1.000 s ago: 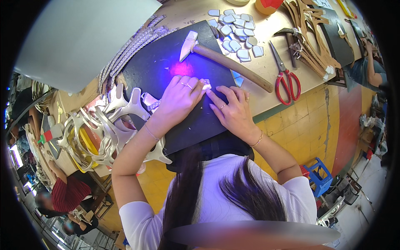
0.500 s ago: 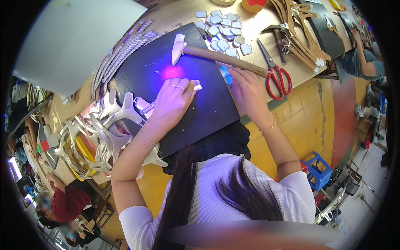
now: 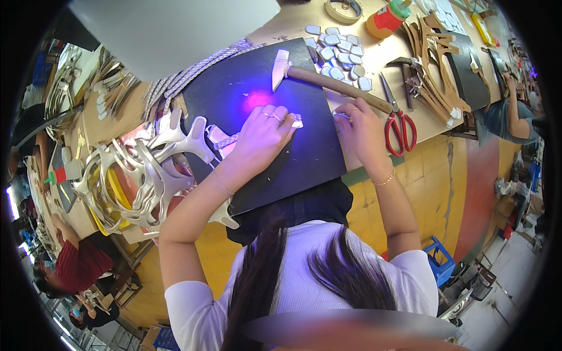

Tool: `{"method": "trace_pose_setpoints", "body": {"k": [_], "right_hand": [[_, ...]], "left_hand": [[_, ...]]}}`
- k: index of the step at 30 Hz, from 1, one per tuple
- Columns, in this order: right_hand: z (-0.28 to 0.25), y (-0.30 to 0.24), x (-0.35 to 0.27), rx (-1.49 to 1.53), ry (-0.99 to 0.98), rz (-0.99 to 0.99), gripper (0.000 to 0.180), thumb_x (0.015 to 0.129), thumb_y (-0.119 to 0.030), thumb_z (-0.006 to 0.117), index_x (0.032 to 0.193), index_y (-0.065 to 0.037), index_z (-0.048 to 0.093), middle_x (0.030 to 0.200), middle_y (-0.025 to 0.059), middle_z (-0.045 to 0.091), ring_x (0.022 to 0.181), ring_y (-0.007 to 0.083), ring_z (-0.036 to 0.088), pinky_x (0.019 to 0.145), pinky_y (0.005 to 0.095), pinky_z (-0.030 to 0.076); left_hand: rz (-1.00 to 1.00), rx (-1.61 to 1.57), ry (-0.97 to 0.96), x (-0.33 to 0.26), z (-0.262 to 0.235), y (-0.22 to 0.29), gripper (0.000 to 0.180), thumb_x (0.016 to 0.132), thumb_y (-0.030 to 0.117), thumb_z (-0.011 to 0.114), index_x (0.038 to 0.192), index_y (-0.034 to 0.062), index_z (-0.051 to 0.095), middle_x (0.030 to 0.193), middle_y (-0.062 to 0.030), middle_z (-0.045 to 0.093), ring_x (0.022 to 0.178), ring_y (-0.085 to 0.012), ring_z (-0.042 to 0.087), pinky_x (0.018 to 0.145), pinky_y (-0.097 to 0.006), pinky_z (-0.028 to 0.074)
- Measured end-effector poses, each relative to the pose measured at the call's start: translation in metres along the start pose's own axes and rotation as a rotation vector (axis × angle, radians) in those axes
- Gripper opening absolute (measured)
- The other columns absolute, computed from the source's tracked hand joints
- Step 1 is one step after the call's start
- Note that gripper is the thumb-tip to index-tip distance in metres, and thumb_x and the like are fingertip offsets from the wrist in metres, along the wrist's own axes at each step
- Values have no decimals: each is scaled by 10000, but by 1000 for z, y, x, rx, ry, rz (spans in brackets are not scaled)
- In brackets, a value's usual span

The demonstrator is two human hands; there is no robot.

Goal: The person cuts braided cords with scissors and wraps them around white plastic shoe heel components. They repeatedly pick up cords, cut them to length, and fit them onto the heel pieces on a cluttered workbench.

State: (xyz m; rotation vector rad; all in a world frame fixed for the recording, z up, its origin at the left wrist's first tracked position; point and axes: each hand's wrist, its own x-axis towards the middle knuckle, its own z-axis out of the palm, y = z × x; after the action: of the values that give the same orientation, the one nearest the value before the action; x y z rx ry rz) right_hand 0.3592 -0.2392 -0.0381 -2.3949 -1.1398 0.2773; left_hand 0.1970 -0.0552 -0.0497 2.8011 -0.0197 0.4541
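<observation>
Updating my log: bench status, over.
Left hand holding shiny silvery strip over flat black mat. Right hand at small pale piece, grip unclear. Wooden-handled hammer just beyond.

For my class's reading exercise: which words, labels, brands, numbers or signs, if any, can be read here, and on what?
Nothing can be quoted reliably.
Bottle: any print is too small to read.
Silver piece at the left hand: no lettering visible.
Hammer: none visible.
Scissors: none visible.

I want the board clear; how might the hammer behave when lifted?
The hammer is probably stiff, given its straight wooden handle. It likely feels top-heavy, its head at one end. That crosswise head should discourage rolling.
</observation>
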Motion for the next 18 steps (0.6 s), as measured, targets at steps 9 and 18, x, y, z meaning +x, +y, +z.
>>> {"method": "trace_pose_setpoints", "body": {"k": [9,18], "right_hand": [[-6,-1,-1,732,50,52,145,860,-59,759,985,13,737,1062,65,657,903,123,665,757,253,559],[11,-22,13,599,-236,-25,125,825,-86,781,932,-33,743,999,51,685,845,133,655,745,279,537]], "left_hand": [[-10,27,3,-1,2,1,249,860,192,727,1051,35,693,949,-85,582,896,-252,594,799,-389,452],[-62,8,8,-8,3,8,263,826,175,741,1049,42,699,953,-82,582,907,-250,586,778,-388,448]]}}
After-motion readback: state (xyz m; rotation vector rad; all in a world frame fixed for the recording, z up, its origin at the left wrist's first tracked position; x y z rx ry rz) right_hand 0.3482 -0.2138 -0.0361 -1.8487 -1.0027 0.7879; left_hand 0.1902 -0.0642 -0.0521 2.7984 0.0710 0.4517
